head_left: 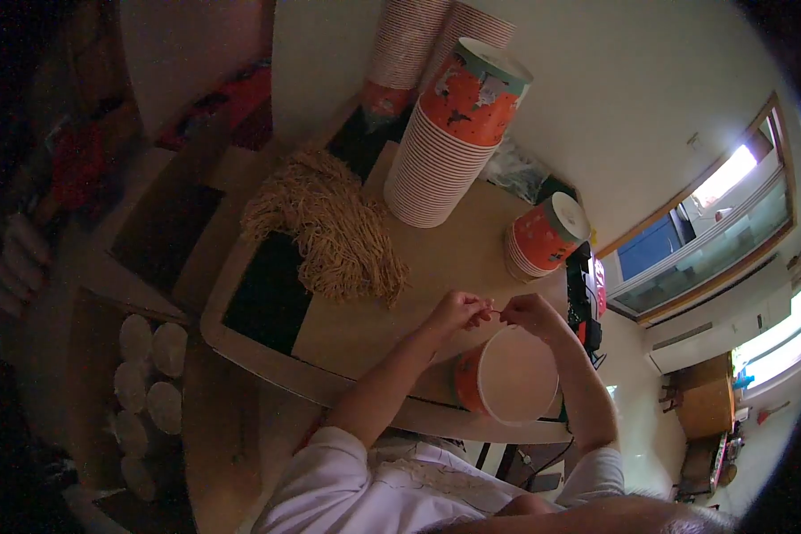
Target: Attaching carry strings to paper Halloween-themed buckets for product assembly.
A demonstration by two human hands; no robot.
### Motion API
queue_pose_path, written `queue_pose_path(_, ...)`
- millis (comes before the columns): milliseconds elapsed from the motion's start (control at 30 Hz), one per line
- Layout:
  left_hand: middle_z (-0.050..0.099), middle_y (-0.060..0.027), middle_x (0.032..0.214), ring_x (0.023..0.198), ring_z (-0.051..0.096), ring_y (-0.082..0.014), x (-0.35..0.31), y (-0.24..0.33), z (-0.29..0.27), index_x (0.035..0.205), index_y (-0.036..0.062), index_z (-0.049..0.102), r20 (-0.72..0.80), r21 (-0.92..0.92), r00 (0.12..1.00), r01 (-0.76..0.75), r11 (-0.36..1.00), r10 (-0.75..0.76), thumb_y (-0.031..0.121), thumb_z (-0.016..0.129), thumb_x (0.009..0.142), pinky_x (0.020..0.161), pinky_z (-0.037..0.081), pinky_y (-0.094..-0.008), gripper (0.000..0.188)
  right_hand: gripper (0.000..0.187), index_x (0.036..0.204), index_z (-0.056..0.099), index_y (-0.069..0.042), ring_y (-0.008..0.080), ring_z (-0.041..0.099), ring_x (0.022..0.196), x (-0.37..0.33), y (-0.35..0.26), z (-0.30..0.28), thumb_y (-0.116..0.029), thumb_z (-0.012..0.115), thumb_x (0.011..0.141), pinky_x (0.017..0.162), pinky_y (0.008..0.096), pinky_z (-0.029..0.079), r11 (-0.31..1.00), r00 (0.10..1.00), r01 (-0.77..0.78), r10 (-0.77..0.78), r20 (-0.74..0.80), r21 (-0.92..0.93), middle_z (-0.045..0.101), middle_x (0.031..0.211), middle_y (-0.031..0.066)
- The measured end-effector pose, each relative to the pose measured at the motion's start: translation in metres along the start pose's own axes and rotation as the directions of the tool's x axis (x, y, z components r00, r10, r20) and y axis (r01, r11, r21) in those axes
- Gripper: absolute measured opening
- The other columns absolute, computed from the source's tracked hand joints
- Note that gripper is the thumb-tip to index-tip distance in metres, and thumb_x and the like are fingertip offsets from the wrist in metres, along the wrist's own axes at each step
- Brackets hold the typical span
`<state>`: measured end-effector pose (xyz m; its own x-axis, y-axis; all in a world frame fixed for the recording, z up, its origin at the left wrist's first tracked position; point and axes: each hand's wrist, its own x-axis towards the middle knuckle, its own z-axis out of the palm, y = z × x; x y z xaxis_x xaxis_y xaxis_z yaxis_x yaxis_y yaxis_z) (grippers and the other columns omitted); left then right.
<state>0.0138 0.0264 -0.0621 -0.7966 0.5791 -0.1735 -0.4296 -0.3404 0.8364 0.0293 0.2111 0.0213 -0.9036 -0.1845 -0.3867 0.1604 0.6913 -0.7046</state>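
Note:
My left hand (460, 311) and my right hand (531, 314) meet over the near right part of the table, fingers pinched. A short thin reddish-brown cord (496, 311) appears to stretch between their fingertips; its ends are hidden in the fingers. Just below my hands, an orange paper bucket (518, 378) tilts toward me, its white inside showing, between my forearms. Left of my hands lies a big heap of tan cords (325, 222), loosely tangled.
Behind the cords rises a tall stack of orange and white paper buckets (445, 147), with wrapped stacks (403, 53) farther back. A shorter stack (547, 236) stands at the table's right. On the floor at left, an open cardboard box (93, 400) holds several wrapped round-ended stacks.

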Motion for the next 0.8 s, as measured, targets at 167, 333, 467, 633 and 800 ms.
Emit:
queue_pose_path(167, 0.062, -0.0002, 0.069, 0.054, 0.051, -0.0061, 0.008, -0.006, 0.000, 0.081, 0.0046, 0.063, -0.003, 0.063, 0.999, -0.046, 0.997, 0.046, 0.021, 0.059, 0.084, 0.049, 0.042, -0.0213, 0.017, 0.011, 0.076, 0.063, 0.000, 0.0095, 0.057, 0.066, -0.002, 0.000, -0.001, -0.009, 0.057, 0.079, 0.062, 0.0229, 0.046, 1.000, 1.000, 0.002, -0.002, -0.011, -0.008, 0.062, 0.071, 0.0036)
queue_pose_path(333, 0.062, -0.0010, 0.069, 0.057, 0.054, -0.0087, 0.039, -0.043, -0.003, 0.081, 0.0035, 0.063, -0.105, 0.342, 0.928, -0.304, 0.889, 0.358, 0.017, 0.057, 0.084, 0.052, 0.045, -0.0243, 0.015, 0.012, 0.072, 0.061, -0.001, 0.0081, 0.055, 0.064, -0.016, -0.025, 0.004, -0.010, 0.057, 0.079, 0.059, 0.0220, 0.044, 0.997, 0.998, 0.052, -0.053, -0.016, -0.060, 0.060, 0.067, 0.0016)
queue_pose_path(467, 0.061, -0.0024, 0.067, 0.060, 0.056, -0.0103, 0.050, -0.044, -0.013, 0.080, 0.0020, 0.062, -0.317, 0.454, 0.858, -0.235, 0.859, 0.403, 0.019, 0.055, 0.085, 0.055, 0.047, -0.0251, 0.019, 0.011, 0.072, 0.060, -0.001, 0.0082, 0.054, 0.063, -0.024, -0.049, -0.005, -0.011, 0.060, 0.078, 0.059, 0.0236, 0.044, 0.998, 0.993, 0.066, -0.067, 0.096, 0.006, 0.059, 0.067, 0.0014)
queue_pose_path(633, 0.060, -0.0034, 0.067, 0.061, 0.057, -0.0095, 0.036, -0.010, 0.001, 0.080, 0.0018, 0.061, -0.115, 0.135, 0.991, -0.056, 0.989, 0.072, 0.032, 0.050, 0.089, 0.056, 0.046, -0.0253, 0.033, 0.011, 0.074, 0.059, -0.001, 0.0092, 0.055, 0.065, -0.010, 0.000, -0.009, -0.012, 0.061, 0.079, 0.060, 0.0244, 0.045, 0.994, 1.000, -0.011, 0.011, 0.005, 0.108, 0.060, 0.068, 0.0027)
queue_pose_path(800, 0.061, -0.0020, 0.070, 0.055, 0.053, -0.0070, 0.035, -0.011, 0.001, 0.084, 0.0080, 0.060, 0.111, -0.001, 0.991, 0.069, 0.998, -0.069, 0.033, 0.049, 0.089, 0.048, 0.039, -0.0209, 0.028, 0.009, 0.076, 0.058, -0.002, 0.0090, 0.056, 0.066, -0.019, -0.016, -0.007, -0.009, 0.058, 0.081, 0.061, 0.0224, 0.046, 0.965, 0.995, -0.072, 0.087, -0.049, 0.253, 0.059, 0.068, 0.0023)
